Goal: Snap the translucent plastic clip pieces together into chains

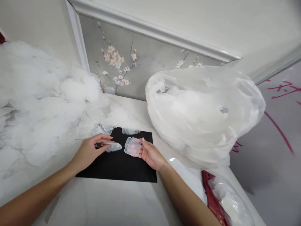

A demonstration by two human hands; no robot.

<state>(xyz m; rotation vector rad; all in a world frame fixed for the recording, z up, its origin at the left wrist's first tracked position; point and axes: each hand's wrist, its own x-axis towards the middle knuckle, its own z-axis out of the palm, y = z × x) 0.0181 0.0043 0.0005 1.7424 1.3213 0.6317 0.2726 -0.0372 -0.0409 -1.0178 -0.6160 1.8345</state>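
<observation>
Over a black mat [122,171], my left hand [91,150] pinches a thin translucent plastic piece [114,147], tilted so that it shows nearly edge-on. Close by on the right, my right hand [150,153] holds another translucent plastic piece [133,147] by its right side. This one faces me, has a wavy outline and small dots near its edge, and my fingers lie behind it. The two pieces are a small gap apart. More pieces like them [130,131] lie along the mat's far edge.
A large heap of whitish translucent pieces [47,103] covers the left side. At the right stands a big clear plastic bag [204,125] with similar pieces inside. Near the front right are a dark red object [213,197] and a smaller clear bag [231,201]. Behind is a wall with a framed floral panel [141,72].
</observation>
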